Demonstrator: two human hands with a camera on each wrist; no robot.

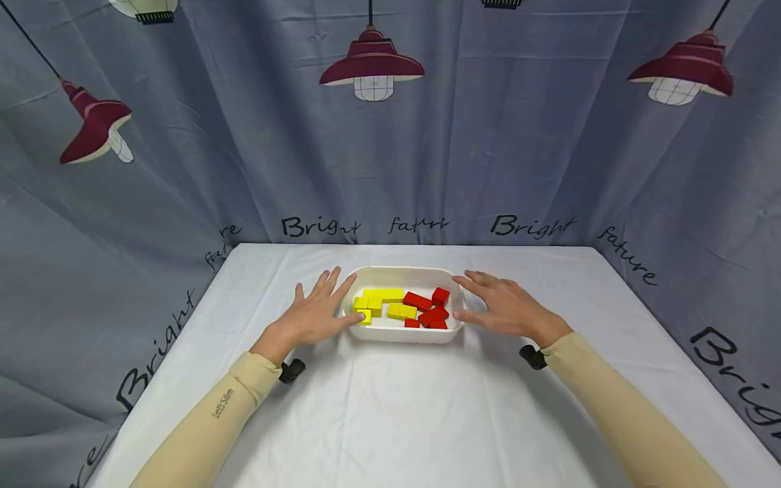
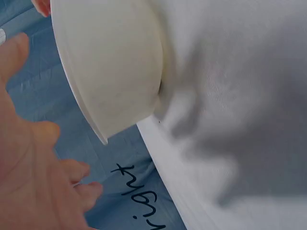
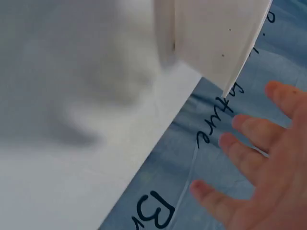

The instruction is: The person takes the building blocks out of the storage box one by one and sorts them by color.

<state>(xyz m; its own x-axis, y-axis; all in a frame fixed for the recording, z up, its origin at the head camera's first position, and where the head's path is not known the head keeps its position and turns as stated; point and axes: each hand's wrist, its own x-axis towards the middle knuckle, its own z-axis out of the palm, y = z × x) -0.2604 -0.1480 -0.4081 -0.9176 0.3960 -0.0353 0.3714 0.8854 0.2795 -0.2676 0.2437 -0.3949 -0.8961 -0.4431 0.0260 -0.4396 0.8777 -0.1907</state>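
A white rectangular tub (image 1: 403, 335) with rounded corners stands on the table. Several yellow blocks (image 1: 383, 295) lie in its left part, and several red blocks (image 1: 417, 301) in its right part. My left hand (image 1: 310, 316) is at the tub's left end, fingers spread, with the thumb over the front left corner. At the opposite end my right hand (image 1: 511, 309) has its fingers extended toward the rim. Both wrist views show the tub's outer wall (image 2: 110, 62) beside spread fingers; neither hand grips anything. Whether the fingertips touch the rim, I cannot tell.
A white cloth covers the table (image 1: 403, 413), whose far edge lies behind the tub. Grey-blue curtains (image 1: 390, 156) printed with lamps and lettering hang at the back and sides. A small black device (image 1: 291, 371) is on the left wrist, another (image 1: 533, 357) on the right.
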